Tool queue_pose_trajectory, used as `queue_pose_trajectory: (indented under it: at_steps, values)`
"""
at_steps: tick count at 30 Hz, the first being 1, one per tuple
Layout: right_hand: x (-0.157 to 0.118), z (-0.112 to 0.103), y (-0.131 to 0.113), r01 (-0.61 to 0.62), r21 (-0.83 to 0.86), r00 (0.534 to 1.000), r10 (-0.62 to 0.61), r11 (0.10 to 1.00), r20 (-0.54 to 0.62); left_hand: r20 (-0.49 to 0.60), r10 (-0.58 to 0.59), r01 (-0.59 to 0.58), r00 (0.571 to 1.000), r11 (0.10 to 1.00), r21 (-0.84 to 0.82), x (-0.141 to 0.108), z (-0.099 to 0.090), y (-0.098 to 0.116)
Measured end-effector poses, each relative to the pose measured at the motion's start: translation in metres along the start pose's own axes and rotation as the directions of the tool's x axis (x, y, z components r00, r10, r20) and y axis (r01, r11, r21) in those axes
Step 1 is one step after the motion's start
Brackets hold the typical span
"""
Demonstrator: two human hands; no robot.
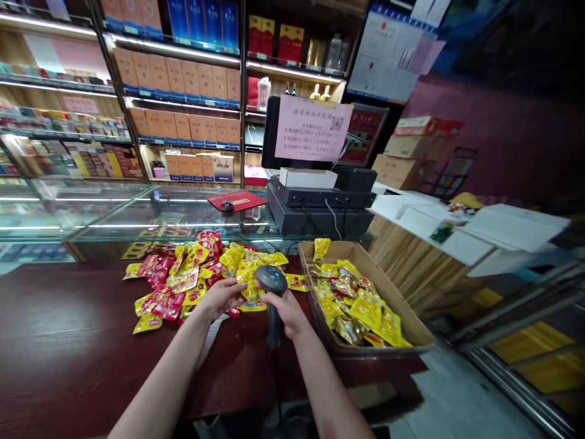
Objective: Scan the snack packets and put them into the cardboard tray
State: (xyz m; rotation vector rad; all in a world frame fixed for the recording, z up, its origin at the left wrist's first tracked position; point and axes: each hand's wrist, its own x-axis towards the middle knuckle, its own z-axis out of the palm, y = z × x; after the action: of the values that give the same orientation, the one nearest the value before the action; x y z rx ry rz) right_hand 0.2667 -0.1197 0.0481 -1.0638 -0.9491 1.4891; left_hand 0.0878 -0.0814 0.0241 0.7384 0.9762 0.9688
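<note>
My right hand (pixel 289 312) is closed around the handle of a dark grey barcode scanner (pixel 273 278), its thumb lying across the neck. A small blue light shows on top of the scanner head, and a cable hangs from the handle. My left hand (pixel 223 299) pinches a yellow snack packet (pixel 249 285) just left of the scanner head. Behind and left of my hands, red and yellow snack packets (pixel 183 277) lie in a loose heap on the dark wooden table (pixel 82 329). To the right, a cardboard box (pixel 397 292) holds several yellow and gold packets (pixel 365 308).
A glass counter (pixel 119 213) runs behind the table, bearing a mouse (pixel 227 206) on a red mat (pixel 242 200). A monitor (pixel 269 134) with a pink notice stands above a dark cash drawer (pixel 320 221). Stocked shelves (pixel 178 100) line the back wall.
</note>
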Motion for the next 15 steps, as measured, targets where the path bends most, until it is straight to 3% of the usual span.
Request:
queue_pose_trajectory:
  at_steps: [6, 10, 15]
  values:
    - [0.005, -0.001, -0.008, 0.067, -0.142, 0.996, -0.073, 0.988, -0.040, -0.064, -0.046, 0.048, 0.997, 0.999, 0.024, 0.038, 0.014, 0.041]
    - [0.007, 0.004, -0.008, 0.004, -0.097, 0.998, -0.010, 0.995, -0.059, -0.049, -0.045, 0.048, 0.998, 0.997, 0.059, 0.058, 0.034, 0.067]
    - [0.010, 0.007, -0.015, -0.094, -0.125, 0.995, 0.095, 0.988, 0.003, -0.044, -0.027, 0.032, 0.999, 0.993, 0.113, 0.071, 0.052, 0.073]
